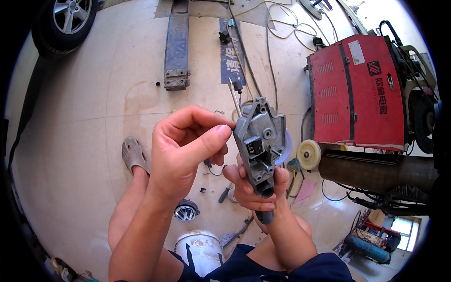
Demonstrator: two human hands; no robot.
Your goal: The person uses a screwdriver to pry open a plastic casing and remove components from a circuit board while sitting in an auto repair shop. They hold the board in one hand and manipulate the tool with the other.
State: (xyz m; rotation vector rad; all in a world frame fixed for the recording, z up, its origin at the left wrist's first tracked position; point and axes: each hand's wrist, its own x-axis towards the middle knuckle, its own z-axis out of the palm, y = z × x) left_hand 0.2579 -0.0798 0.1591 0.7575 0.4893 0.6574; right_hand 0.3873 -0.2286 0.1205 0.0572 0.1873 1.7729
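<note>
A grey cast-metal housing (267, 134) with a black connector socket (254, 146) inside it is held up in front of me. My right hand (256, 195) grips its lower end from beneath. A screwdriver (235, 99) lies behind the housing: its shaft sticks out past the upper left edge, and what looks like its dark handle shows below my right hand. My left hand (181, 148) is closed in a pinch, index fingertip against the housing's left edge. Whether a small part sits between thumb and finger is hidden.
Between my legs stands a white bucket (201, 249); a round car emblem (186, 210) lies beyond it. A red machine cabinet (357, 94) fills the right side. Ahead are a metal lift arm (176, 51) and cables (249, 61); a wheel (70, 21) is at upper left.
</note>
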